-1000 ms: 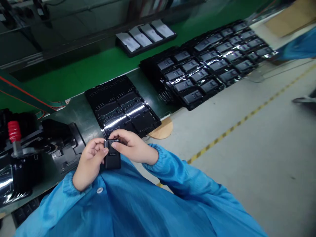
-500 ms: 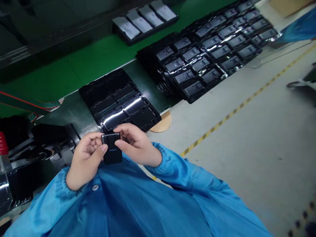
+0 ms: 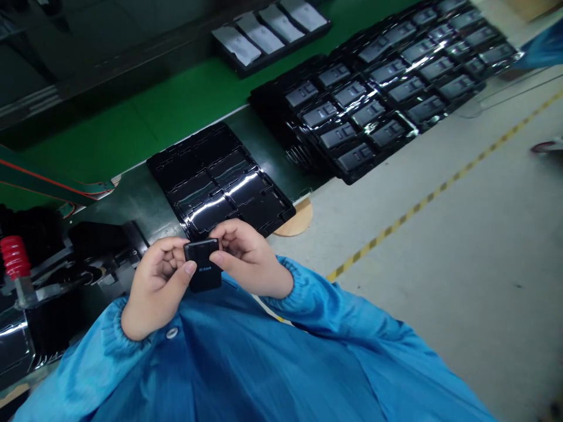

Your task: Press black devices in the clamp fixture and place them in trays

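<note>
Close to my chest I hold a small black rectangular device (image 3: 204,280) with light-blue lettering that looks like "Riton". My left hand (image 3: 160,284) grips its left edge between thumb and fingers. On the opposite edge, my right hand (image 3: 250,261) pinches it near the top. The device's top end is tilted so that its narrow edge shows. Just beyond my hands lies a black plastic tray (image 3: 220,181) with shallow compartments, and no devices show in them.
Stacked black trays (image 3: 352,117) filled with dark devices stand to the right. A shelf tray (image 3: 268,35) carries several grey packets. At the left is a metal clamp with a red handle (image 3: 16,258). A round wooden piece (image 3: 297,220) juts from the bench edge. Yellow-black tape (image 3: 400,221) crosses the floor.
The device has tipped in my fingers, so more of its top edge shows. Both hands keep their hold. The whole view has shifted slightly, with the surroundings now mostly further right.
</note>
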{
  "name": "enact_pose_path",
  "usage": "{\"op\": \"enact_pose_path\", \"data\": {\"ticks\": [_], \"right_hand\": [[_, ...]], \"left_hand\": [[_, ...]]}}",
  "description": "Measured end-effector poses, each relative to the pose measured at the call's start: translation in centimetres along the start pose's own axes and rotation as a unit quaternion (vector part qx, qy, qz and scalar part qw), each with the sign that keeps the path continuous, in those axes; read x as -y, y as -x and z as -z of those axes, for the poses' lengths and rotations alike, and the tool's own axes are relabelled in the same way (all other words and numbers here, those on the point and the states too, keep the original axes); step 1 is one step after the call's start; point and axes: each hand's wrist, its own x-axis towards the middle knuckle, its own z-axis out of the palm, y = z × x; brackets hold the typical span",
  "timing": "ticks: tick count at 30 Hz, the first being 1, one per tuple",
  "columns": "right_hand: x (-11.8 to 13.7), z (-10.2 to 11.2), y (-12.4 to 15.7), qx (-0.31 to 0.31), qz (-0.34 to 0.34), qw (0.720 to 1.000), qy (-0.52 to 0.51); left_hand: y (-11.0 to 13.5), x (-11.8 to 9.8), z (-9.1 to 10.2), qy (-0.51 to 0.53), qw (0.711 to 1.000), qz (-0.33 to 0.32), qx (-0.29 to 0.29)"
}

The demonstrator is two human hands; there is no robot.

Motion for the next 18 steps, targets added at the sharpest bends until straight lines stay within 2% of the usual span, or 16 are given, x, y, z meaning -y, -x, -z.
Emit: {"op": "enact_pose_path", "data": {"ticks": [7, 10, 14, 18], "right_hand": [[-0.5, 0.0, 0.5, 0.016, -0.042, 0.998, -0.039], [-0.6, -0.2, 1.1, 0.005, -0.037, 0.999, -0.030], [-0.7, -0.4, 1.8, -0.018, 0.029, 0.999, 0.035], [-0.9, -0.3, 1.7, 0.002, 0.176, 0.980, 0.090]], "left_hand": [[0.8, 0.6, 0.3, -0.030, 0.999, -0.025, 0.010], [1.0, 0.7, 0.3, -0.041, 0.998, -0.046, 0.013], [1.1, 0.7, 0.5, -0.099, 0.989, -0.107, 0.018], [1.0, 1.0, 1.3, -0.188, 0.952, -0.231, 0.064]]}}
